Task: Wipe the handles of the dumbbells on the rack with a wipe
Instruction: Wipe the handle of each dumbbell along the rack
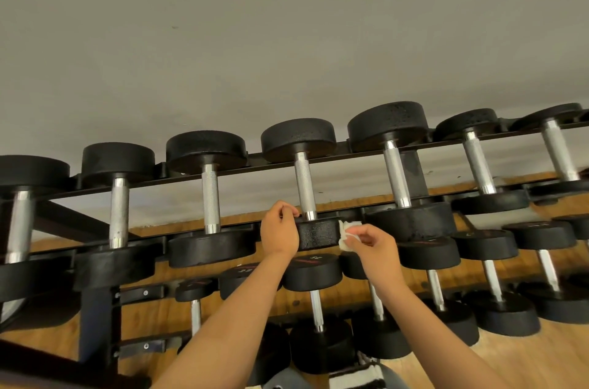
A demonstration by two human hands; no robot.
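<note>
White wipe (348, 231) sitting bunched, touching right side of centre dumbbell's near head (318, 234). Right hand (373, 243) pinching wipe between thumb and fingertips, probably readying reach to knurled handle (305, 184) above head. Left hand (279, 227) curling fingers over head's left edge, likely steadying dumbbell. Rack rail (264, 163) running behind head; lower-tier dumbbell (312, 272) sitting below.

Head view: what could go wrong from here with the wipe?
1. The wipe in the right hand sits beside the dumbbell head, not on its handle; the handle may get skipped.
2. The left hand grips that head on the rack; a tug could shift the dumbbell toward the person.
</note>
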